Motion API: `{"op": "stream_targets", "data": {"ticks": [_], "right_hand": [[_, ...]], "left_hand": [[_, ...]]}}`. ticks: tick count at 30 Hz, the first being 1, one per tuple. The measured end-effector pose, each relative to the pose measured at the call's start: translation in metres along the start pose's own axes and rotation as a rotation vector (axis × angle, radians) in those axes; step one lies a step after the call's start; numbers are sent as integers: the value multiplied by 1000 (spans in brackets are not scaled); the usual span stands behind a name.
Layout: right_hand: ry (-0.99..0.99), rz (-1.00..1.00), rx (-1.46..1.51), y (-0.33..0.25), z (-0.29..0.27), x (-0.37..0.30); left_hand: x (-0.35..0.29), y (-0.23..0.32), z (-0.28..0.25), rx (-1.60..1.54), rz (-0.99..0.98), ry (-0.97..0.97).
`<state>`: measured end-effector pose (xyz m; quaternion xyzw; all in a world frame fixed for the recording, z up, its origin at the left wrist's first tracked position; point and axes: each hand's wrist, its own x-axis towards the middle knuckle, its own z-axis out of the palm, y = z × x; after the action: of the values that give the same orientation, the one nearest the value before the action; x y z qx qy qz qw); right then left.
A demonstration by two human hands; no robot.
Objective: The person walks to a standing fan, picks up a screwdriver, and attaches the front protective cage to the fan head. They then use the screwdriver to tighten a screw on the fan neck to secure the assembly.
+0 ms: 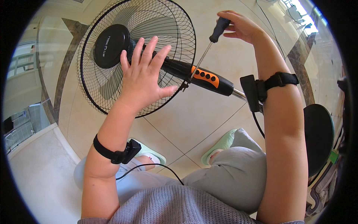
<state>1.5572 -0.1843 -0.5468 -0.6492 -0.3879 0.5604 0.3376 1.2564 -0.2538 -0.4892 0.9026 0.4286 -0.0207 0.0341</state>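
A black pedestal fan lies tilted in front of me, its round wire guard (195,41) facing up and grey blades (154,30) showing through. My left hand (143,76) is spread flat over the guard, fingers apart, and holds nothing. Around the dark handle of a screwdriver (220,29) my right hand (241,28) is closed at the fingertips. The metal shaft slants down toward the guard's rim, its tip near a small black clip (184,86). Beside that tip is the fan's neck with an orange button panel (206,76). Whether the tip touches a screw I cannot tell.
A shiny metal pole (239,94) runs from the fan's neck under my right forearm. The round dark base (318,140) stands at the right. Pale floor tiles (182,128) lie below, and a white surface (43,168) is at the left. Cables hang from both arm straps.
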Motion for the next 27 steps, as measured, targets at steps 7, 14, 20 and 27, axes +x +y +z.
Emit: {"op": "stream_targets", "data": {"ticks": [7,14,20,27], "right_hand": [[-196,-23,164,9,-11,10],[-165,33,127,8,-13,10],[-175,31,68,7,-8,11],[-228,17,128,5,-9,12]], "left_hand": [[-35,80,1,-1213,-65,-61],[-10,122,80,-2270,-1207,-132],[-4,126,85,-2232,-1089,-125],[42,148,62,-2109,-872,-413]]}}
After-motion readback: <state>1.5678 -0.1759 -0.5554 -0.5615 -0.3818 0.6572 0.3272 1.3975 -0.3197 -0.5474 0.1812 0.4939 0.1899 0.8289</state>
